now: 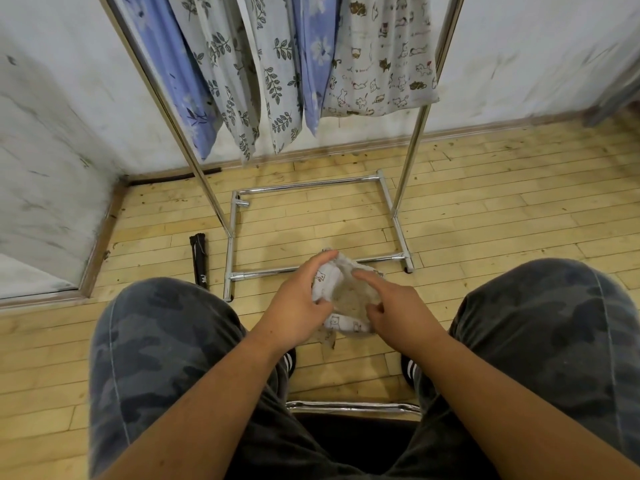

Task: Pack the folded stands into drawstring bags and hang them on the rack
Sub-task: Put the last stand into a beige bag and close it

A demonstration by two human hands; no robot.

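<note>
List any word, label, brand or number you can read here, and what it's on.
None legible.
Hanging cat-print bag: scribbled marks among the cats, too blurred to read.
Folded stand on the floor: white mark near its lower end, too small to read.
Held bag: cat drawings only.

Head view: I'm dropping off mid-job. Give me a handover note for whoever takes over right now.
Left hand: grips one side of the cat-print bag at its rim.
Right hand: holds the opposite rim, index finger stretched out; the bag's mouth is spread open.
Folded stand: black, lying on the floor left of the rack base, untouched.
Done: several printed bags already hang on the rack; their contents cannot be seen.
Left: pick up the stand, slide it into the open bag, pull the drawstring, hang it.
</note>
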